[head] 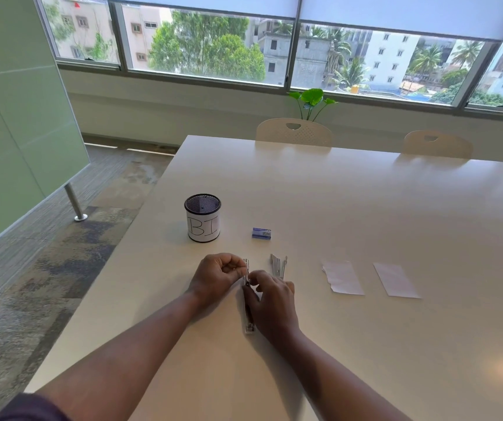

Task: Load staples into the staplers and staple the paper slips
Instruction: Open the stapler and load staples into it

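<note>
A silver stapler [248, 317] lies opened out lengthwise on the white table [365, 214], between my two hands. My left hand [218, 275] has its fingers curled and pinches at the stapler's far end, perhaps on a small strip of staples, too small to tell. My right hand [270, 296] grips the stapler's middle from the right. A second silver stapler [278, 265] lies open just right of my hands. A small blue staple box [261, 233] sits beyond it. Two white paper slips [343, 278] [395, 280] lie to the right.
A black mesh cup [202, 217] wrapped in a white label marked "BI" stands to the far left of the staple box. Two pale chairs [294, 132] stand at the table's far side. The table's left edge is close to my left arm.
</note>
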Demonstrator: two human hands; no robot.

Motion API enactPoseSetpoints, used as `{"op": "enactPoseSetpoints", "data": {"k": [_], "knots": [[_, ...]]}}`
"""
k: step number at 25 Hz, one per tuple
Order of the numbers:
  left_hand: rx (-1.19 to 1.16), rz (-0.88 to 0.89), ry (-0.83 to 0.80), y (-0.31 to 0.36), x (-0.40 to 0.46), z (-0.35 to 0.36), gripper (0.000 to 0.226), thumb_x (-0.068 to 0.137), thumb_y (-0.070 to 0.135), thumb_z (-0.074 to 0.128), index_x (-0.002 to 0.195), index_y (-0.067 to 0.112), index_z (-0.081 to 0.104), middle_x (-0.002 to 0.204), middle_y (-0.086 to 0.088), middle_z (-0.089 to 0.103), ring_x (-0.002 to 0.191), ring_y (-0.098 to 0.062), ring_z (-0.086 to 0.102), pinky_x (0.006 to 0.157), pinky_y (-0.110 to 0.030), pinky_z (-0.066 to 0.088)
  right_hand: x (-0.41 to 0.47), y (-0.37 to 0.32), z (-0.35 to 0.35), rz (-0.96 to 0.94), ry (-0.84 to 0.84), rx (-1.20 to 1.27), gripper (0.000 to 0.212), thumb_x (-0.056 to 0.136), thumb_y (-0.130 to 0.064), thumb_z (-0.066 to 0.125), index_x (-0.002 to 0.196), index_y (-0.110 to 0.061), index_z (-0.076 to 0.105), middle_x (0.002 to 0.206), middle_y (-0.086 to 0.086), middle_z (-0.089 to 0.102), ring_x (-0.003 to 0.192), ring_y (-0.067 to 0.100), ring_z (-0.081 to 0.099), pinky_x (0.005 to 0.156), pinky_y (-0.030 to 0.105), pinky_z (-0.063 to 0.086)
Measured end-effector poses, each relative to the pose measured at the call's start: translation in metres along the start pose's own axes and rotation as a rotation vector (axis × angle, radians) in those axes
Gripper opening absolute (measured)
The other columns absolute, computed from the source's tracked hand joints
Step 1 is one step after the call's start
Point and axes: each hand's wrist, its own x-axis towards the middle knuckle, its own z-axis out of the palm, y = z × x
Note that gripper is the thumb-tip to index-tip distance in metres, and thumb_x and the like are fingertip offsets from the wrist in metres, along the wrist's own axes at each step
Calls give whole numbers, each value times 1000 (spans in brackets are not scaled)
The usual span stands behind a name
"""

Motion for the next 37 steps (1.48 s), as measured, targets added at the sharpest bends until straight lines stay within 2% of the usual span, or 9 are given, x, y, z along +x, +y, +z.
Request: {"op": "enactPoseSetpoints", "data": {"k": [4, 8, 12, 15, 21, 25, 31, 34, 37], "knots": [[46, 13, -9, 1, 0, 0, 4, 84, 6, 79, 85, 9, 77, 79, -6, 76, 69, -4, 64, 72, -19, 55, 0, 1, 0, -2, -8, 12, 8, 90, -28, 64, 98, -28, 66, 93, -8, 72, 88, 16, 67, 81, 34, 37], [111, 31, -8, 2, -1, 0, 4, 83, 7, 79, 83, 10, 77, 75, 5, 72, 64, 2, 59, 67, -13, 49, -1, 1, -1, -18, -17, 15, 9, 91, -26, 64, 99, -28, 66, 96, -9, 72, 90, 16, 67, 80, 34, 37], [208, 55, -7, 0, 2, -3, 6, 81, 13, 82, 80, 16, 77, 77, 6, 73, 64, 1, 57, 65, -16, 49, 0, 1, -1, -17, -20, 20, 9, 90, -25, 64, 98, -29, 65, 94, -9, 71, 89, 17, 66, 80, 35, 37], [202, 36, -18, 0, 3, -3, 5, 81, 14, 82, 81, 17, 77, 79, 6, 73, 68, -1, 60, 68, -18, 51, 0, 2, 0, -24, -22, 18, 9, 90, -24, 64, 97, -29, 64, 93, -9, 70, 89, 16, 65, 78, 34, 35], [95, -13, -13, 5, 5, 0, 2, 85, 5, 77, 84, 7, 78, 70, 11, 71, 66, 6, 62, 70, -10, 49, 0, 3, 1, -7, -24, 21, 9, 89, -24, 64, 97, -29, 64, 93, -10, 70, 89, 14, 64, 77, 33, 32], [91, -24, -8, 3, 6, 0, 2, 85, 9, 79, 87, 10, 78, 79, 7, 74, 72, 3, 66, 73, -13, 52, 0, 4, 1, -4, -26, 23, 7, 90, -25, 63, 96, -28, 63, 92, -9, 70, 89, 14, 64, 76, 33, 32], [279, -5, 2, -1, 7, 1, 4, 82, 17, 80, 83, 18, 76, 89, 9, 68, 78, -11, 64, 72, -18, 50, 0, 5, 2, -1, -36, 28, 6, 89, -27, 63, 95, -29, 63, 91, -10, 69, 90, 14, 63, 76, 32, 31], [318, -7, -3, -2, 9, 1, 6, 80, 18, 81, 84, 20, 76, 93, 7, 67, 75, -9, 60, 72, -19, 49, 1, 4, 1, 2, -37, 33, 8, 88, -26, 63, 95, -30, 63, 91, -10, 69, 90, 14, 63, 76, 33, 31], [282, -34, 25, -2, 10, 1, 13, 77, 17, 82, 88, 22, 77, 91, 0, 71, 71, -9, 59, 72, -27, 53, 1, 4, 1, 6, -44, 29, 10, 89, -26, 64, 98, -30, 64, 93, -11, 69, 91, 13, 63, 77, 32, 31]]}}
